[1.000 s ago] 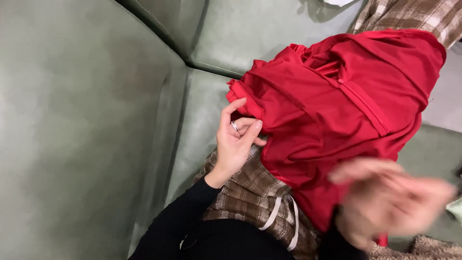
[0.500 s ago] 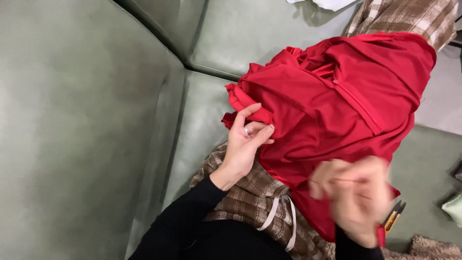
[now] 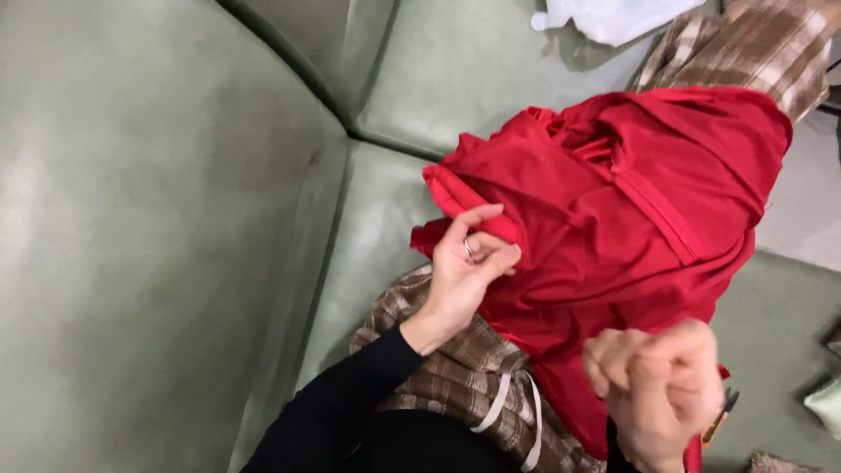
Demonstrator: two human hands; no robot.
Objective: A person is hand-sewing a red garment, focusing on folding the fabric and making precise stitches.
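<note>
- Nearest the camera, bottom right: right hand (image 3: 659,394) curled into a loose fist, blurred; cannot tell if it grips anything. It overlaps the lower edge of the red garment (image 3: 631,236).
- Just right of that fist: small tool with an orange handle (image 3: 718,419), partly hidden behind the hand; contact unclear.
- Left of the fist, lower centre: black sleeve (image 3: 350,412) running up to the left hand (image 3: 464,271).
- Left hand pinches a folded edge of the red garment between thumb and fingers, narrow grip, ring on one finger.
- Under the left wrist and forearm: brown plaid cloth (image 3: 455,368) with a pale strap (image 3: 504,403) looping off it.
- Up and right from the pinch: bulk of the red garment, bunched, seam running diagonally, lying over the plaid cloth and the green sofa (image 3: 175,219).
- Beyond the garment, top right: more plaid cloth showing.
- Farthest, top edge: white cloth (image 3: 613,16) on the sofa back, well apart from both hands.
</note>
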